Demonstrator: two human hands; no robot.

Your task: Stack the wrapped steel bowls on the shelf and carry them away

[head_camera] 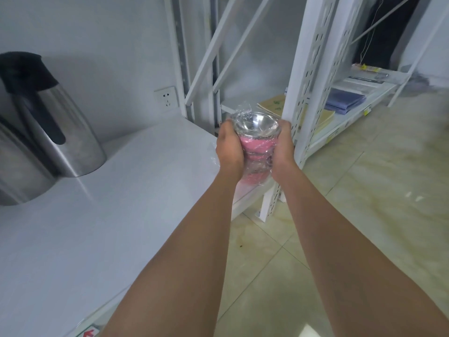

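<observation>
Wrapped bowl stack [255, 139] clamped btwn L hand [228, 147] & R hand [283, 144] — fingers underneath.

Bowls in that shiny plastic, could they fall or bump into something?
Maybe. The stack of wrapped bowls is held only from the sides, between the left hand and the right hand, so the slick wrap could let it slide down. It is also close to the white shelf post and could knock against it.
</observation>
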